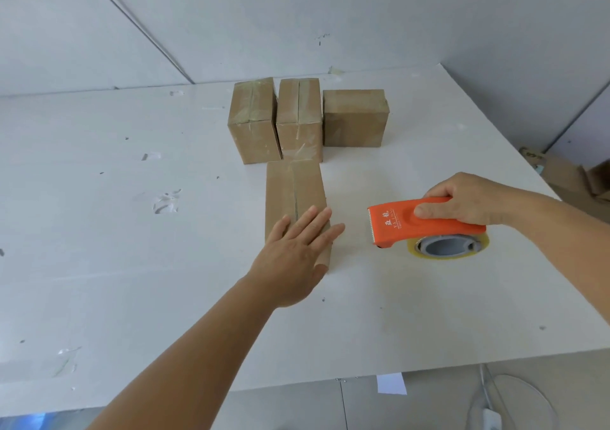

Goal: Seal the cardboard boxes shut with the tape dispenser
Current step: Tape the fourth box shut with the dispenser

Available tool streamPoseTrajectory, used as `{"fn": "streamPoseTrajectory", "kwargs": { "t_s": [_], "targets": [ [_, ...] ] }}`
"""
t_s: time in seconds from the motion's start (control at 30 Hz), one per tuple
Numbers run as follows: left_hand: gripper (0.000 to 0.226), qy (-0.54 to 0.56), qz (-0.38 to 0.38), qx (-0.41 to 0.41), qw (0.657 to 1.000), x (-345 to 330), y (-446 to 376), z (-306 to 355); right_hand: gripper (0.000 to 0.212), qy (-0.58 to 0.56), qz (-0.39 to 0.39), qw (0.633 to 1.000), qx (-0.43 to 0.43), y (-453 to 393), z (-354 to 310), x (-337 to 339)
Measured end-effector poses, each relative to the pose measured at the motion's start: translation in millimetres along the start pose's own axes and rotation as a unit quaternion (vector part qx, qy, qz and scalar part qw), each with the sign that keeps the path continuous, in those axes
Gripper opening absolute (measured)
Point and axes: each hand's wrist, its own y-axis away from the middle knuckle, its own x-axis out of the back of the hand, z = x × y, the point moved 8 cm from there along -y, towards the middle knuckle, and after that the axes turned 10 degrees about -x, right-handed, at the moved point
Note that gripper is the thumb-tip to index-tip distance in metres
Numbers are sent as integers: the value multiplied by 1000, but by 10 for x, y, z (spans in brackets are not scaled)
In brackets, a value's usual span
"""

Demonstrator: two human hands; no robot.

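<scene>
A cardboard box [290, 188] stands in the middle of the white table [132, 264], its top seam running away from me. My left hand [297, 254] lies on the box's near end with straight, spread fingers. To the right, my right hand [468, 198] grips the handle of an orange tape dispenser [425, 223], which rests on the table with its toothed blade pointing at the box. A roll of clear tape [449, 248] sits in it. Three taped boxes stand behind: left [252, 122], middle [298, 119], right [355, 117].
Scraps of clear tape [166, 201] stick to the table at the left. The table's near edge runs across the bottom, with a white paper slip [391, 384] below it. Loose cardboard [591, 178] lies on the floor at the far right. A wall stands behind the boxes.
</scene>
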Motion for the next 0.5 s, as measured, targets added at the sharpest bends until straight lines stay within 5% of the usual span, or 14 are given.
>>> {"fn": "streamPoseTrajectory", "kwargs": {
  "t_s": [0.2, 0.33, 0.4, 0.5],
  "targets": [
    [58, -10, -11, -9, 1000, 6, -34, 69, 43, 197, 85, 977, 3, 120, -415, -25],
    [43, -6, 4, 3, 1000, 45, -14, 101, 21, 403, 129, 906, 19, 159, -847, -550],
    [42, -5, 15, 16, 1000, 44, -15, 80, 8, 408, 150, 901, -4, 100, -779, -532],
    [40, -11, 5, 19, 1000, 47, -45, 108, 28, 285, 186, 939, -48, 114, -555, -338]
  ]
}}
